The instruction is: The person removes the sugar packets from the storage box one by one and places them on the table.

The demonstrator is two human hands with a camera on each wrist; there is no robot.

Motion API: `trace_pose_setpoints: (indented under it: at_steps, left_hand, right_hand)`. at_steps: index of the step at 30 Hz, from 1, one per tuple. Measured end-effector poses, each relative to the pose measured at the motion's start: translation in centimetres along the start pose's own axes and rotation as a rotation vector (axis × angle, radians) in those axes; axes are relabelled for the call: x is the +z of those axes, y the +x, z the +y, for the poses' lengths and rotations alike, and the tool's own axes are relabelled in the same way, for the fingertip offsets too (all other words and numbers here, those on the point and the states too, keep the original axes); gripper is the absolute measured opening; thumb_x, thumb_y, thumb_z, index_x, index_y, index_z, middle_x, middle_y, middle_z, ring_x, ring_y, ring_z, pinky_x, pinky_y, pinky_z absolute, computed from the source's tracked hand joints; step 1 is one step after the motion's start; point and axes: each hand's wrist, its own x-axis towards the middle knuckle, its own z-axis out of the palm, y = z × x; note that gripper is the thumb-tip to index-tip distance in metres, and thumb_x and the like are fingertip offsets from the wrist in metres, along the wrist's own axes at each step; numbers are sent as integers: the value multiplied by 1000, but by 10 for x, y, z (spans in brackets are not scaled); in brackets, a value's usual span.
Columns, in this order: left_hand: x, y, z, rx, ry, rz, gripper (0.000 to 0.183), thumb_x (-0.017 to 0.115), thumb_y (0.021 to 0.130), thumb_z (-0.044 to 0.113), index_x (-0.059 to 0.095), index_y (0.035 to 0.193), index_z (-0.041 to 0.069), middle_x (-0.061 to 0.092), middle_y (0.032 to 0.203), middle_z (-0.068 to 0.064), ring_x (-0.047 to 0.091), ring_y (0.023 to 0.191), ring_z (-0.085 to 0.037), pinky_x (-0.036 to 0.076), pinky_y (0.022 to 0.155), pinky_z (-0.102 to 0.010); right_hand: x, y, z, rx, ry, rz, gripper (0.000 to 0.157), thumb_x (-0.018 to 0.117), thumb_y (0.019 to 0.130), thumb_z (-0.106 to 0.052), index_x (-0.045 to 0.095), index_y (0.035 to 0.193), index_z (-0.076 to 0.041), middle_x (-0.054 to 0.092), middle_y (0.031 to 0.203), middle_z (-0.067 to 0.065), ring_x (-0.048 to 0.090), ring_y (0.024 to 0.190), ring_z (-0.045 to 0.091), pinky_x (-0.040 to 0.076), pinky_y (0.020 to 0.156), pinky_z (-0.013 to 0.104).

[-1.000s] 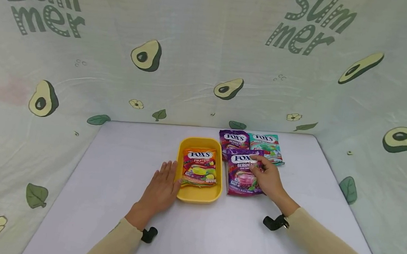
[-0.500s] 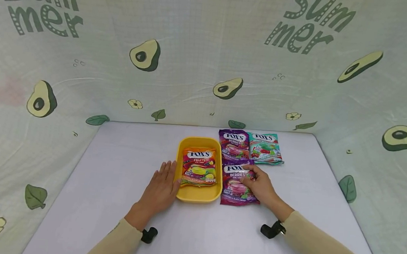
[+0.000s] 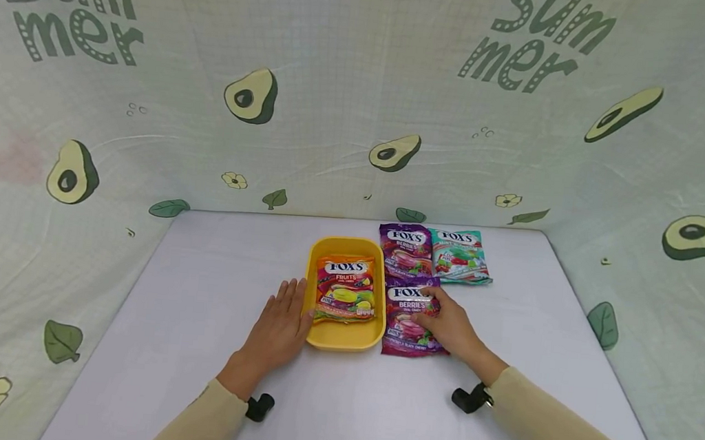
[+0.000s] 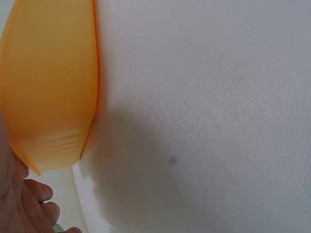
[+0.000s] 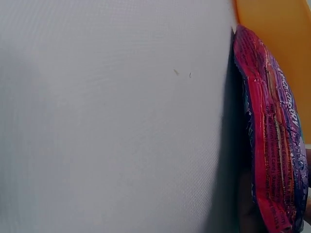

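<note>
The nearer FOX'S Berries bag [image 3: 400, 324] is glossy, plump, purple and magenta-edged.

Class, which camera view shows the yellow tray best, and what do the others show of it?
The head view: it shows the tray nearly whole, with an orange bag inside. The left wrist view gives mainly part of its outer wall; the right wrist view, just a piece partly behind a purple bag.

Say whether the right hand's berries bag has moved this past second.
Yes: against the yellow tray in the head view, the berries bag has come nearer and slightly left, its bottom edge now about level with the tray's near end.
</note>
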Motion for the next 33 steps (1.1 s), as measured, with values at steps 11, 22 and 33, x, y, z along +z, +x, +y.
trace_pose_setpoints:
  at_steps: [11,22,33]
  left_hand:
    - [-1,-2,-4,-12,-13,-1,72,36,103,47,5,158,12,16,163,-16,9,152,-32,20,119,-55]
    - [-1,-2,-2,-9,-7,2,73,38,103,47,6,158,12,16,163,-15,9,152,-32,21,119,-55]
    - [-2,0,0,-10,12,-4,72,35,103,48,6,158,13,14,164,-13,7,153,-30,18,121,-52]
  right_hand:
    - [-3,2,-3,-52,-149,38,64,72,86,-43,46,133,-9,56,133,18,55,120,35,46,101,56]
    - [-30,3,-7,-70,-396,98,53,65,91,-46,59,120,-2,65,106,15,58,80,21,53,68,40]
    - [-36,41,-88,-176,-394,94,50,61,95,-43,62,125,-3,66,114,15,64,96,29,58,82,46]
